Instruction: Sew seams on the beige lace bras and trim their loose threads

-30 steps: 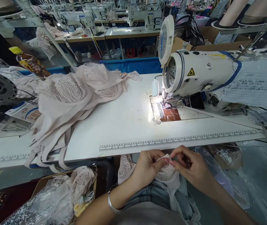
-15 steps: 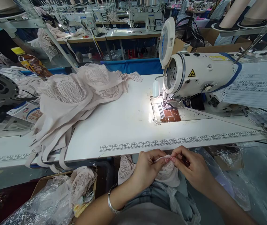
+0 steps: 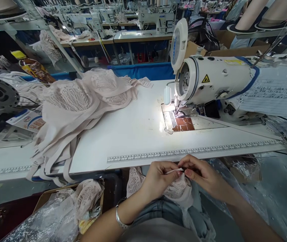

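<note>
A pale pink lace bra (image 3: 180,189) hangs over my lap, just below the front edge of the table. My left hand (image 3: 160,178) pinches its upper edge between thumb and fingers. My right hand (image 3: 202,174) is closed at the same edge, its fingertips almost meeting those of the left; the exact spot it grips is partly hidden by the fingers. Beyond both hands stands a white sewing machine (image 3: 214,77), its lamp lit over the needle plate (image 3: 183,123).
A heap of pale pink bras (image 3: 83,97) covers the table's left part, straps hanging over the edge. A printed ruler (image 3: 158,155) runs along the front. At lower left is a box (image 3: 42,201) with plastic bags and lace pieces. A bottle (image 3: 35,69) leans behind the heap.
My right thumb has drawn slightly away from the left fingertips, and its index finger has moved a little left. The bra's cup below has shifted slightly. My left hand stays nearly in place.
</note>
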`<state>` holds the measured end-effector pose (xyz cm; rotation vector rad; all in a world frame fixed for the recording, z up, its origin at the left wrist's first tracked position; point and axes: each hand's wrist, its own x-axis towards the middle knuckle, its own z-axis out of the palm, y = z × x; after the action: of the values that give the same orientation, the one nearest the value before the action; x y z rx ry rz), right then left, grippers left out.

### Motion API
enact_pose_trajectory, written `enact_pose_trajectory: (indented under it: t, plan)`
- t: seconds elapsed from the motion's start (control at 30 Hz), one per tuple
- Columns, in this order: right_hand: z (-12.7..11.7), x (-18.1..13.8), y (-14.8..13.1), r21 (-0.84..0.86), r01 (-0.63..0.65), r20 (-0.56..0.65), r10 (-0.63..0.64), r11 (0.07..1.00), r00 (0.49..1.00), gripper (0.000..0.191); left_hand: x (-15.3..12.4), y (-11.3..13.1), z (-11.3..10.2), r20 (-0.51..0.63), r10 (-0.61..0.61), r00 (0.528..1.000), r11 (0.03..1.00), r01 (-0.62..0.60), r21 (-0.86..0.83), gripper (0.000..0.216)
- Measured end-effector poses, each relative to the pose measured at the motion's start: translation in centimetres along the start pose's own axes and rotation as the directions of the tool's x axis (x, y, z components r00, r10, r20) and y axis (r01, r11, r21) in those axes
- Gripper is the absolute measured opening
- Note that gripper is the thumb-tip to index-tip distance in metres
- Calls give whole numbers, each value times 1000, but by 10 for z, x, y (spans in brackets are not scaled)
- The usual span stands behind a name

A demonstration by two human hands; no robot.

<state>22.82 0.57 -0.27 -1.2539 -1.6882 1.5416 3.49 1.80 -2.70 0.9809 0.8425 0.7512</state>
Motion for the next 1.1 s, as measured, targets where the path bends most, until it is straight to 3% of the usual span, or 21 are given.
enact_pose_trajectory:
  t: [0.3, 0.4, 0.47, 0.6, 0.67, 0.8, 0.87, 0.93, 1.0, 1.1]
  plan:
    - [11, 2, 10, 151, 6, -177, 21, 989, 984, 35, -2, 4, 1, -5, -6, 1000, 998, 6, 58, 46]
    - [11, 4, 11, 114, 42, -278, -9, 993, 961, 49, -3, 2, 4, -29, 20, 999, 994, -17, 105, 45]
    - [13, 5, 8, 57, 43, -274, -26, 997, 961, 57, -4, -3, 6, -62, 51, 997, 986, -40, 160, 41]
    - [18, 4, -5, -72, 30, -264, -48, 997, 963, 40, -4, -14, 4, -89, 140, 986, 960, -113, 257, 26]
    - [17, -3, -7, -131, 54, -335, -96, 990, 938, 33, -6, -13, -7, -64, 214, 975, 900, -171, 401, 18]
    - [5, -26, -1, -123, 97, -496, -146, 988, 856, 25, -19, -1, -43, 166, 276, 947, 607, -305, 733, 8]
    - [-1, -36, 4, -62, 145, -539, -155, 987, 828, 22, -27, 3, -57, 278, 244, 929, 535, -368, 760, 11]
    - [-4, -42, 8, 6, 187, -560, -152, 982, 814, 20, -34, 2, -64, 304, 248, 920, 538, -392, 746, 10]
    - [-5, -45, 11, 67, 219, -583, -140, 973, 800, 20, -38, -2, -64, 212, 282, 936, 603, -345, 720, 9]
    - [-3, -44, 14, 118, 259, -613, -135, 959, 778, 17, -40, -7, -62, -50, 309, 950, 718, -199, 667, 6]
